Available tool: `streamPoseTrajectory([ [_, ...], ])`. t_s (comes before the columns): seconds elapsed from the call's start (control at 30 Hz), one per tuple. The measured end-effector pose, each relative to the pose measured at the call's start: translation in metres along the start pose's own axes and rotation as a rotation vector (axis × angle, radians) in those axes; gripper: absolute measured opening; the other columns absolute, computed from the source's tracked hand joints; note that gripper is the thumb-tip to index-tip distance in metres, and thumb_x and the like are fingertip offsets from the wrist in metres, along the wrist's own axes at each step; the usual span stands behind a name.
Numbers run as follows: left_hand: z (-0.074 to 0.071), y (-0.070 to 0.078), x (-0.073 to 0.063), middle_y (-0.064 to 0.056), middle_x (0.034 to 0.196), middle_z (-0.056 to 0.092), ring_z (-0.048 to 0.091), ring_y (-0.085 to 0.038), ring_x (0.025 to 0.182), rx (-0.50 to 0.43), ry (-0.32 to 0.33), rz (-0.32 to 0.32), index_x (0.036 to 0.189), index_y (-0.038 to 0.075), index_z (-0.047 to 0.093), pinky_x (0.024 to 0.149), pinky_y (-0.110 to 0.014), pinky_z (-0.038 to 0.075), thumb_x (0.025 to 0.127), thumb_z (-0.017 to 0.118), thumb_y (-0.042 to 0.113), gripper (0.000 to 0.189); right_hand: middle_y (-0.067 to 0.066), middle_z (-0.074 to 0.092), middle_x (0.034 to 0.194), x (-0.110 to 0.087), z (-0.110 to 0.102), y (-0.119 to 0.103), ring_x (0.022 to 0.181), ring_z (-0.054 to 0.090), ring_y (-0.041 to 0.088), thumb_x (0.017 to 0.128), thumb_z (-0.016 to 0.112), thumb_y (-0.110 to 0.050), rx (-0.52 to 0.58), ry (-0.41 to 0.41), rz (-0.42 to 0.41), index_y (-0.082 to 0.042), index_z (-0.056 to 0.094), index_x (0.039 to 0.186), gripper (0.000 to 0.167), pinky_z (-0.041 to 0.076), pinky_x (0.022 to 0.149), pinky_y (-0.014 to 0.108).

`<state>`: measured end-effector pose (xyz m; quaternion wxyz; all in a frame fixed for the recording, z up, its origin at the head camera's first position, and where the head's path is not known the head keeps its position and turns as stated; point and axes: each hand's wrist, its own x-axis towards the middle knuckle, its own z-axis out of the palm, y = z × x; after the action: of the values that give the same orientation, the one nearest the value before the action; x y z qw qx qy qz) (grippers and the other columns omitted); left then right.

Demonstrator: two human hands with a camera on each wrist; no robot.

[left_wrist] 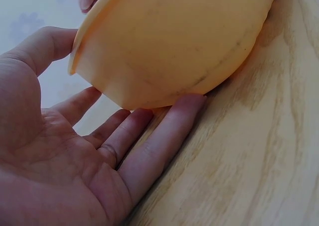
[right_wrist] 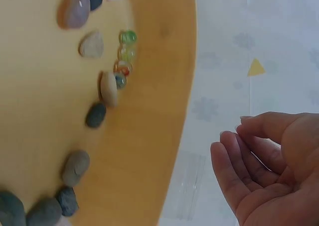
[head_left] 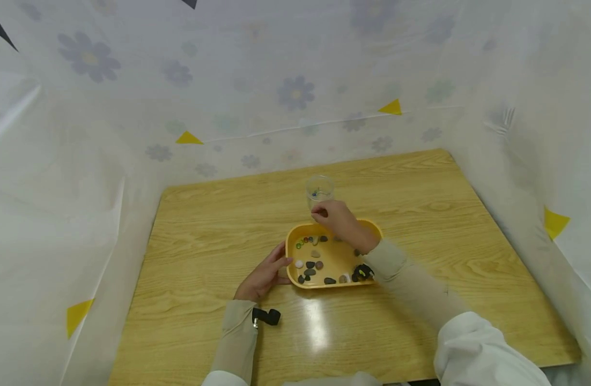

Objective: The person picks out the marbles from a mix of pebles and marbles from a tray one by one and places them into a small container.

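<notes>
A yellow plastic tray (head_left: 338,264) rests on the table with pebbles and small glass marbles (head_left: 299,245) inside. My left hand (left_wrist: 89,141) holds its left end, thumb at the rim and fingers against the lower side and base. Over the tray's far edge is my right hand (head_left: 338,215), close in front of a clear round jar (head_left: 327,193) with a few small coloured bits in it. In the right wrist view, the right hand (right_wrist: 271,161) has bent fingers with tips meeting the thumb, and nothing shows between them.
Dark, grey and pale pebbles (right_wrist: 76,167) lie spread along the tray's inner edges. A black wrist camera (head_left: 363,272) covers the tray's near right corner. White flowered sheeting (head_left: 247,107) with yellow triangles encloses the wooden table (head_left: 218,225).
</notes>
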<state>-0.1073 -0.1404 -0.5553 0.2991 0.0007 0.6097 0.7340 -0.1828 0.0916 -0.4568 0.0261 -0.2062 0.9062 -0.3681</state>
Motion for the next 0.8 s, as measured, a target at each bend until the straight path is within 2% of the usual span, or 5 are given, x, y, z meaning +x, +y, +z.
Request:
streamPoseTrajectory([
  [0.23,-0.002,0.002,-0.001,-0.001,0.151,0.018,0.056,-0.035,0.106,-0.036,-0.021,-0.003,0.147,0.032,0.025,0.078,-0.048,0.052,0.096,0.052,0.021,0.058,0.003,0.065,0.093,-0.011,0.014,-0.014,0.082,0.061,0.014,0.091,0.06,-0.017,0.044,-0.051,0.018,-0.005,0.069,0.1,0.017,0.053,0.072,0.029],
  [0.37,-0.001,0.003,-0.001,-0.001,0.152,0.016,0.054,-0.035,0.109,-0.027,-0.025,-0.011,0.148,0.031,0.022,0.079,-0.048,0.052,0.097,0.049,0.021,0.059,0.0,0.064,0.092,-0.013,0.027,-0.014,0.081,0.06,0.01,0.091,0.061,-0.017,0.025,-0.084,0.033,-0.007,0.069,0.1,0.016,0.052,0.07,0.025],
  [0.53,-0.002,0.002,0.0,-0.001,0.153,0.013,0.051,-0.035,0.113,-0.015,-0.031,-0.015,0.149,0.031,0.017,0.078,-0.047,0.052,0.098,0.047,0.02,0.059,-0.001,0.065,0.089,-0.014,0.04,-0.013,0.078,0.059,0.01,0.089,0.063,-0.017,-0.008,-0.106,0.051,-0.008,0.07,0.097,0.014,0.051,0.069,0.026],
  [0.8,-0.001,0.003,-0.002,0.001,0.151,0.019,0.051,-0.033,0.113,-0.01,-0.023,0.009,0.147,0.032,0.024,0.076,-0.044,0.054,0.097,0.049,0.02,0.056,0.002,0.065,0.094,-0.014,0.061,-0.006,0.084,0.06,0.012,0.089,0.064,-0.016,-0.041,-0.153,0.067,-0.005,0.07,0.102,0.018,0.051,0.074,0.029],
])
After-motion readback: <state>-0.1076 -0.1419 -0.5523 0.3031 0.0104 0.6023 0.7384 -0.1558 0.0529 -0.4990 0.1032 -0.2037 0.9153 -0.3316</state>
